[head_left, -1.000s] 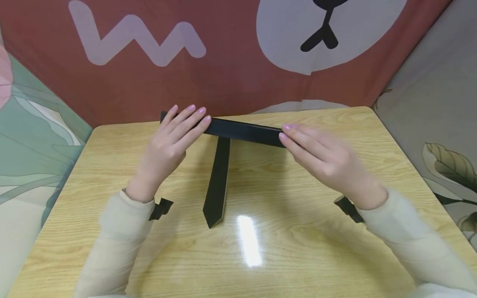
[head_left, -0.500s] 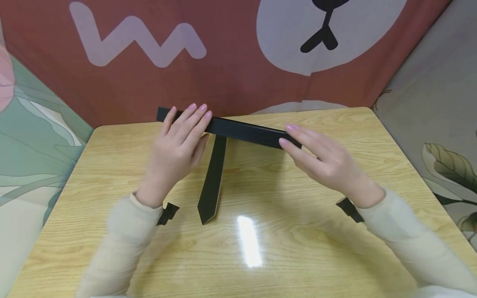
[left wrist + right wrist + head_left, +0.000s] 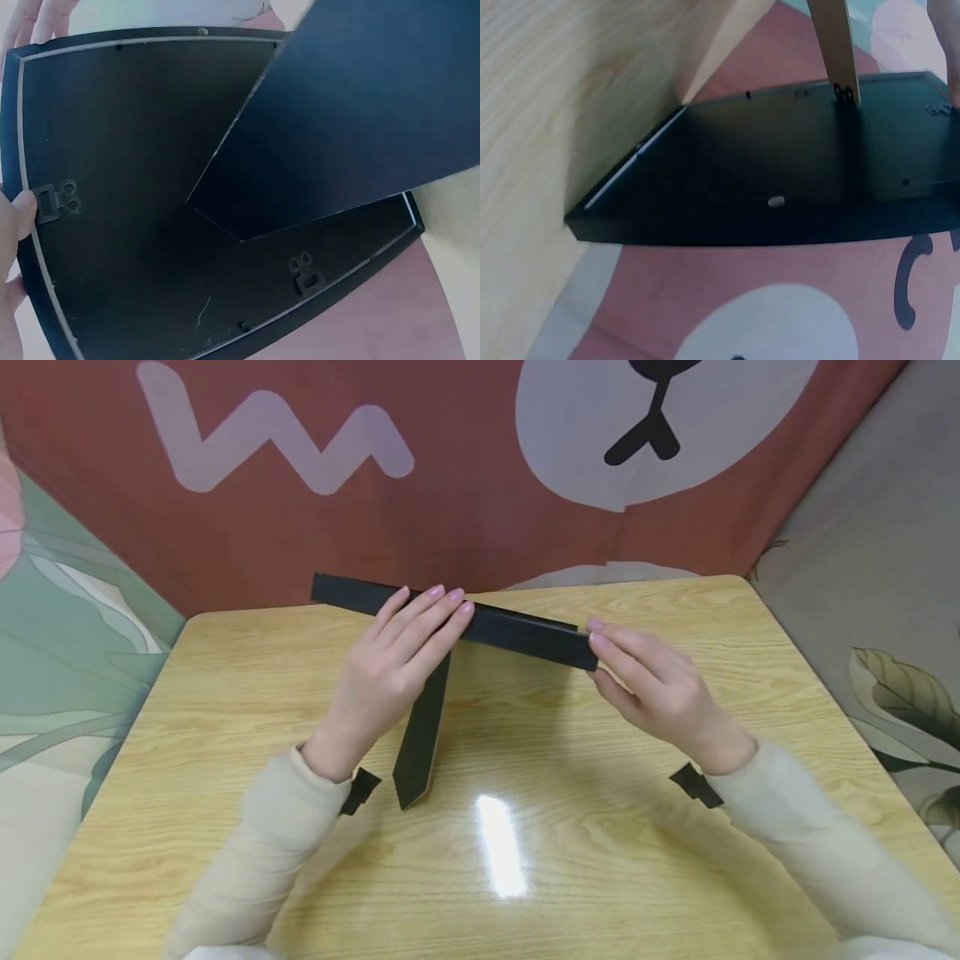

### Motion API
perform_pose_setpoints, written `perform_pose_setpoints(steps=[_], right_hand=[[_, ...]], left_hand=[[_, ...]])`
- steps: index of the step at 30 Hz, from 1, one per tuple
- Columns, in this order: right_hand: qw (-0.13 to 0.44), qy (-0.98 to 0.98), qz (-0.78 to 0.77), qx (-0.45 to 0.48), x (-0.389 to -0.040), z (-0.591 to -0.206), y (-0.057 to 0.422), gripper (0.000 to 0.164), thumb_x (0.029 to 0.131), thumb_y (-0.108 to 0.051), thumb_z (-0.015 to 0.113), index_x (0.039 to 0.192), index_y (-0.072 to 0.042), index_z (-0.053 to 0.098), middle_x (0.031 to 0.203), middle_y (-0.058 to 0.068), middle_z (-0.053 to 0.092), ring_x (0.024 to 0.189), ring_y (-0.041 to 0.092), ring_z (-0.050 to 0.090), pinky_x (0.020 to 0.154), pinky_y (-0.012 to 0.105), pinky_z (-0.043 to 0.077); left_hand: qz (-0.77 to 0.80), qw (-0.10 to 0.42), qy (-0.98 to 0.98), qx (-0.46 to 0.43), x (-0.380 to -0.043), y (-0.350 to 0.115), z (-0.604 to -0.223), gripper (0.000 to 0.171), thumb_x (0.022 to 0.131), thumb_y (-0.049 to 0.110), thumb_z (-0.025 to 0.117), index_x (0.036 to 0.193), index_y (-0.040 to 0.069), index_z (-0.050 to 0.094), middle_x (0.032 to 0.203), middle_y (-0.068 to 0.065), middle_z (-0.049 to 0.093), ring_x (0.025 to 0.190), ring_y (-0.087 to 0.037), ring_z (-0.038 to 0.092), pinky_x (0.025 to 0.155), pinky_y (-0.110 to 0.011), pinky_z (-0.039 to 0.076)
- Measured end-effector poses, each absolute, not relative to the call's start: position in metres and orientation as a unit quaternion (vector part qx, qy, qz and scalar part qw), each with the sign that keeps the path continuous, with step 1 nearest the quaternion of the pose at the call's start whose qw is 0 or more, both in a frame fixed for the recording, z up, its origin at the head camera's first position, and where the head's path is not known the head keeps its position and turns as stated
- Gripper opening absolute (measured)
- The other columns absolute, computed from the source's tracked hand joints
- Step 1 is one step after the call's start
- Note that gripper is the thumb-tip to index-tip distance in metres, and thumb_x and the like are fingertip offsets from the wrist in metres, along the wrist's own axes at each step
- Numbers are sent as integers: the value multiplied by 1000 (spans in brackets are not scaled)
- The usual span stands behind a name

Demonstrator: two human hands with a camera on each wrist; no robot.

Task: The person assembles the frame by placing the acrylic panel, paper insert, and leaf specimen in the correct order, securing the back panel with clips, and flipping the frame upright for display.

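Observation:
A black picture frame stands upright, its back and fold-out easel leg turned towards me. In the left wrist view the back panel shows small metal hangers, and the leg slants across it. My left hand lies over the middle of the top edge, fingers on top and thumb against the back, gripping it. At the right top corner my right hand pinches the frame between fingers and thumb. The frame's front is hidden. In the right wrist view the lower edge appears to meet the table.
The wooden table carries a bright light reflection near its middle. Behind it hangs a red cloth with a cartoon print, close to the frame. Patterned cloths flank both sides. A black wrist mount sits at each cuff.
My left hand has slid right along the top edge, towards its middle. My right hand has shifted to the right corner. The frame has turned slightly, and its leg's foot has moved left.

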State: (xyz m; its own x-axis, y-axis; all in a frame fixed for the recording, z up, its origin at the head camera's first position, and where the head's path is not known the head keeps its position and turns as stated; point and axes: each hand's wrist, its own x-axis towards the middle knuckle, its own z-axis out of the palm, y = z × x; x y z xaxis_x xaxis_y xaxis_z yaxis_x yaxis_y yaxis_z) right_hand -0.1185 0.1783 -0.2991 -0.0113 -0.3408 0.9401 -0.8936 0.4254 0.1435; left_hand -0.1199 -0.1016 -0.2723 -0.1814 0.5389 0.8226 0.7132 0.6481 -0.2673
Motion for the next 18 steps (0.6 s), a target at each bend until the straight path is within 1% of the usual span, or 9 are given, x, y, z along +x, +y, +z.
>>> perform_pose_setpoints(steps=[2,4,6,8,10,13,14,18], right_hand=[[538,-650,265,467,-119,-301,171,22,93,-8,59,113,0,66,94,22,67,87,30,66,94,18,52],[549,-639,262,471,-119,-302,165,18,93,-8,59,106,2,67,92,21,67,80,33,65,84,24,56],[560,-628,257,476,-118,-302,159,15,92,-8,61,100,3,67,91,21,68,77,32,66,73,31,58],[569,-615,253,484,-116,-301,153,16,91,-8,62,103,1,68,90,21,68,75,32,67,65,36,57],[576,-602,250,493,-114,-300,147,22,90,-8,64,111,-2,68,89,21,69,73,31,67,61,38,57],[580,-589,245,507,-111,-298,138,35,88,-7,67,122,-7,65,90,21,70,73,30,68,60,37,58],[580,-587,244,510,-110,-297,136,36,87,-6,68,123,-7,64,91,21,70,73,30,68,60,37,58],[572,-589,238,518,-108,-296,132,30,85,-6,70,115,-3,68,93,20,71,78,29,69,64,35,59]], left_hand=[[-108,490,-760,-413,-120,-105,-271,33,91,-9,54,121,2,64,119,-13,68,112,-27,63,106,-43,46],[-125,483,-760,-417,-120,-108,-270,32,91,-9,54,120,1,64,117,-15,68,111,-29,63,105,-44,47],[-133,475,-762,-420,-119,-112,-269,33,91,-10,53,120,1,64,116,-15,68,111,-29,63,105,-45,47],[-140,468,-762,-424,-119,-116,-267,34,91,-10,53,120,1,64,115,-16,68,111,-30,63,105,-45,47],[-142,467,-762,-426,-120,-120,-265,36,90,-12,53,120,2,64,115,-16,68,110,-30,63,104,-45,48],[-147,464,-762,-427,-120,-126,-263,39,88,-16,53,121,3,64,115,-15,68,110,-30,64,103,-44,49],[-148,464,-762,-427,-121,-127,-262,40,88,-17,52,121,3,64,116,-14,68,110,-29,64,103,-43,49],[-153,459,-763,-428,-121,-131,-262,42,87,-17,52,122,3,63,119,-14,67,112,-28,63,104,-41,48]])
